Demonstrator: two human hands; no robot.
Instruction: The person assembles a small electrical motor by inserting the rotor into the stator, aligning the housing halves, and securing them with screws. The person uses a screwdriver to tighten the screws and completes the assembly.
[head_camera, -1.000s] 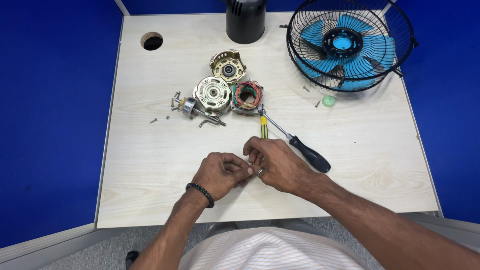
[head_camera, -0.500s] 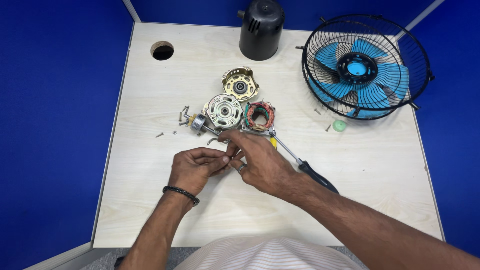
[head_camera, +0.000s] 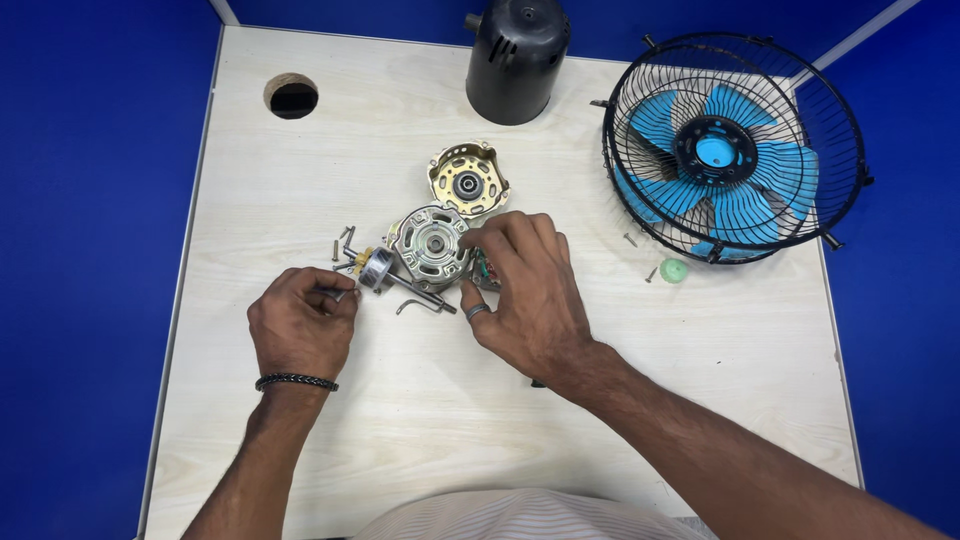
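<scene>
The silver motor housing sits mid-frame on the pale table, beside a brass-coloured end cap. The right hand curls over the housing's right edge, fingers closing on it. The left hand pinches the rotor shaft. The housing looks heavy, rigid metal; best gripped by its rim.

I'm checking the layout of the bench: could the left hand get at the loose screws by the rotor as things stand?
Probably yes. The left hand lies just below the loose screws, with only bare table and the rotor tip beside them; nothing covers the screws.
</scene>
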